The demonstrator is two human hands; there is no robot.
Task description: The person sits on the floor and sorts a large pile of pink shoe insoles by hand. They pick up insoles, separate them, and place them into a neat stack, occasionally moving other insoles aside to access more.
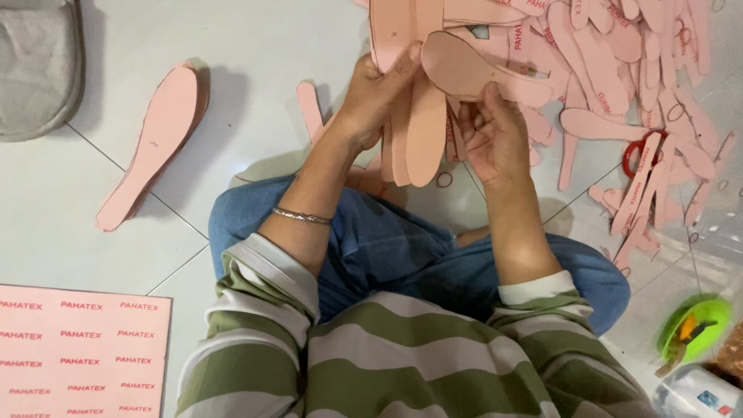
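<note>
My left hand [377, 94] grips a bunch of pink sole-shaped cut-outs [424, 124] that hang down between my hands. My right hand [495, 138] holds one more pink cut-out [464, 70] by its narrow end, laid across the top of the bunch. I sit cross-legged on a white tiled floor [255, 62] in blue jeans and a green-and-white striped top, with a thin bracelet [302, 217] on my left wrist.
A heap of pink cut-outs [619, 70] lies at the upper right, with red-handled scissors [641, 152] in it. A neat stack of cut-outs [155, 143] lies to the left, a pink printed sheet [81, 352] at lower left, a grey cushion [35, 66] at upper left, a green bowl [696, 325] at lower right.
</note>
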